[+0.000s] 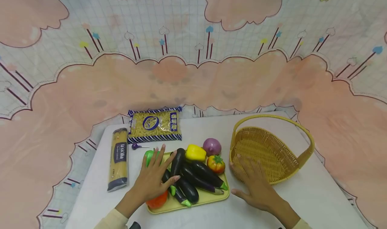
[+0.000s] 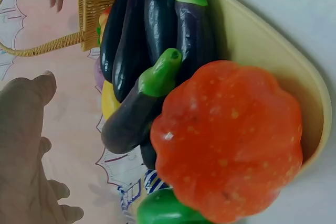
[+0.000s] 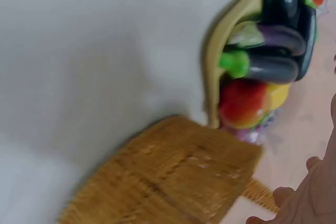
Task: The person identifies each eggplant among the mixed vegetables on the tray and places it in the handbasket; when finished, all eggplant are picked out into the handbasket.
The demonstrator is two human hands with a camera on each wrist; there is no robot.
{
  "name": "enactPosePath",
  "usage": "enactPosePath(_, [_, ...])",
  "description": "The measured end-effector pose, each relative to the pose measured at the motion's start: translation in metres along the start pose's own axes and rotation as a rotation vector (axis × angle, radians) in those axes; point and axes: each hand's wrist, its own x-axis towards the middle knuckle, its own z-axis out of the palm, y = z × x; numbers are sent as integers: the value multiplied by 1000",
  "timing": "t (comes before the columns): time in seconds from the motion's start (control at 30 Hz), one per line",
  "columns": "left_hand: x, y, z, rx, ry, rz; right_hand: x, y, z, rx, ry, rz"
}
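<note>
My left hand [image 1: 154, 178] hovers with spread fingers over the left part of a yellow tray [image 1: 208, 198]. Several dark eggplants [image 1: 188, 188] lie heaped on that tray, with a red-orange pumpkin-like vegetable [image 2: 231, 140] at its near left corner. A green pepper [image 2: 168, 207] is partly hidden behind the left fingers in the head view. Along the tray's far right side are a yellow pepper [image 1: 196, 153], a purple onion [image 1: 212, 146] and a red-yellow tomato [image 1: 216, 164]. My right hand [image 1: 257, 188], fingers spread, overlaps the near left side of a wicker basket [image 1: 272, 148]. Neither hand holds anything.
A bag of short pasta [image 1: 155, 125] lies behind the tray. To the left is a pack of spaghetti [image 1: 118, 160], and a small purple object [image 1: 136, 146] lies between them. The basket's tall handle [image 1: 306, 135] arches above it. A patterned cloth [image 1: 193, 84] hangs behind the white table [image 1: 205, 119].
</note>
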Motion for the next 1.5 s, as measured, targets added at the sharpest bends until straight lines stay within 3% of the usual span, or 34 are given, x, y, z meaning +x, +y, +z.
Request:
enactPosePath(0.27, [12, 1, 9, -157, 23, -37, -26, 21, 14, -29, 93, 44])
enactPosePath(0.53, [24, 4, 24, -181, 15, -72, -35, 27, 24, -65, 180, 41])
enactPosePath(0.93, [35, 8, 39, -264, -7, -169, -35, 29, 26, -79, 188, 83])
enactPosePath(1.27, [38, 9, 36, -373, -42, -217, -33, 27, 26, -53, 164, 106])
enactPosePath(1.5, [39, 11, 35, -411, -51, -239, -31, 29, 23, -97, 158, 91])
